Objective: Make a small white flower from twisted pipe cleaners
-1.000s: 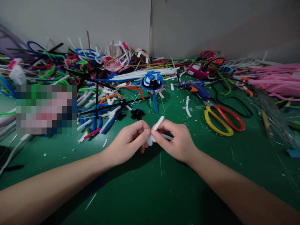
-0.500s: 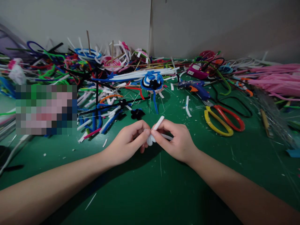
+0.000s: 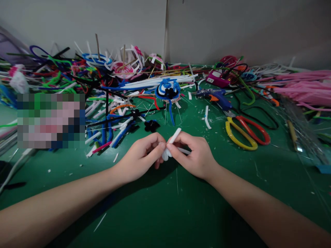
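Observation:
Both hands meet over the green table, pinching a white pipe cleaner (image 3: 176,135) between thumbs and fingers. One straight end of it sticks up past my right hand (image 3: 192,151), while small white loops bunch below the fingertips. My left hand (image 3: 144,155) grips the looped part from the other side. Another white length shows under the right palm; whether it is the same piece I cannot tell. Beyond the hands lie a black pipe-cleaner flower (image 3: 151,125) and a small blue, white and black hat-like piece (image 3: 168,90).
Scissors with yellow and red handles (image 3: 241,137) lie right of my hands, below a blue glue gun (image 3: 219,98). Coloured pipe cleaners pile along the back and left. A pink bundle (image 3: 305,88) rests at the right. A pixelated patch covers part of the left side.

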Demonstrator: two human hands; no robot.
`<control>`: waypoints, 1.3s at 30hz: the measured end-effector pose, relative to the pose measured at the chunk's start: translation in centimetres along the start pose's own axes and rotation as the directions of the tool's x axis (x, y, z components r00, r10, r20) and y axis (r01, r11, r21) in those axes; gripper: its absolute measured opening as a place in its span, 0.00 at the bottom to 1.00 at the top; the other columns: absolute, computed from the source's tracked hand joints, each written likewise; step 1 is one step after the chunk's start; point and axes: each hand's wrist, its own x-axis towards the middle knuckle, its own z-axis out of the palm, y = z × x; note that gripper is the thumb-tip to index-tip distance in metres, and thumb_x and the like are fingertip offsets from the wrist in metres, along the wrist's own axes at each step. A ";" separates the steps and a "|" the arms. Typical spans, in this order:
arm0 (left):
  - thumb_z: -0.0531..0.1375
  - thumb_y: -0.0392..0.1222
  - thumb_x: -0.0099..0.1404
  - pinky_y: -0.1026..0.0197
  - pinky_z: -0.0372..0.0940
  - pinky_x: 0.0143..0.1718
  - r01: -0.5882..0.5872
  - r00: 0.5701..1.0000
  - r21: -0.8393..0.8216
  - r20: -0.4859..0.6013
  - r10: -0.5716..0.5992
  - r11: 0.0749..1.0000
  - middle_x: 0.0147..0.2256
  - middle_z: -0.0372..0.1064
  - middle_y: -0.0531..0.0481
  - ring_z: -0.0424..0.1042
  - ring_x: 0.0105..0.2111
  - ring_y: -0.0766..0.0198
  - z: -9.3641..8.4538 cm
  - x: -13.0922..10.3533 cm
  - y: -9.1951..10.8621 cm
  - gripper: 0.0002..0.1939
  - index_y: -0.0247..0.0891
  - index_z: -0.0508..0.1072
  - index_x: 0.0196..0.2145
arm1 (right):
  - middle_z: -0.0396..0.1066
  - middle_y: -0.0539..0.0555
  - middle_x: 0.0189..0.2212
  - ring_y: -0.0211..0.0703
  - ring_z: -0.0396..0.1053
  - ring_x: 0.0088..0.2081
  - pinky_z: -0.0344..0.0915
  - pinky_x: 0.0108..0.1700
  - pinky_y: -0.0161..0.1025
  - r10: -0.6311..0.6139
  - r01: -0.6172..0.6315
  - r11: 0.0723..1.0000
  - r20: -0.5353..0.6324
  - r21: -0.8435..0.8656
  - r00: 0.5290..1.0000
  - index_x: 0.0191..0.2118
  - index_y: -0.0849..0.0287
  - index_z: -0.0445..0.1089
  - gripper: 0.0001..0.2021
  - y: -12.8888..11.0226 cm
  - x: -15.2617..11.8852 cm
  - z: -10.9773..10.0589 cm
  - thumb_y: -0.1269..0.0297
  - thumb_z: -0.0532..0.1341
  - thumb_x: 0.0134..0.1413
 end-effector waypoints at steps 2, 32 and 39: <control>0.50 0.41 0.68 0.69 0.60 0.22 0.002 1.000 -0.002 -0.002 -0.002 1.000 0.22 0.62 0.57 0.64 0.19 0.73 0.0 0.0 0.0 0.10 0.36 0.63 0.30 | 0.67 0.48 0.21 0.30 0.64 0.21 0.58 0.24 0.28 -0.007 0.007 1.000 -0.006 0.001 1.000 0.32 0.64 0.69 0.07 0.0 0.0 0.0 0.65 0.58 0.56; 0.50 0.41 0.68 0.70 0.61 0.22 0.007 1.000 -0.003 -0.009 -0.007 1.000 0.21 0.62 0.58 0.64 0.19 0.73 0.0 0.0 0.0 0.10 0.35 0.64 0.30 | 0.68 0.48 0.22 0.31 0.63 0.22 0.58 0.24 0.29 0.038 -0.038 0.999 0.043 -0.005 0.998 0.33 0.61 0.67 0.07 0.2 0.0 0.0 0.63 0.57 0.57; 0.50 0.41 0.68 0.69 0.61 0.22 -0.002 1.000 -0.023 0.001 0.002 1.000 0.23 0.62 0.57 0.65 0.20 0.73 0.0 0.0 -0.2 0.10 0.35 0.64 0.30 | 0.55 0.41 0.14 0.27 0.52 0.16 0.49 0.20 0.28 0.034 -0.033 0.999 0.047 -0.009 0.998 0.30 0.61 0.64 0.07 0.0 0.0 -0.1 0.64 0.56 0.58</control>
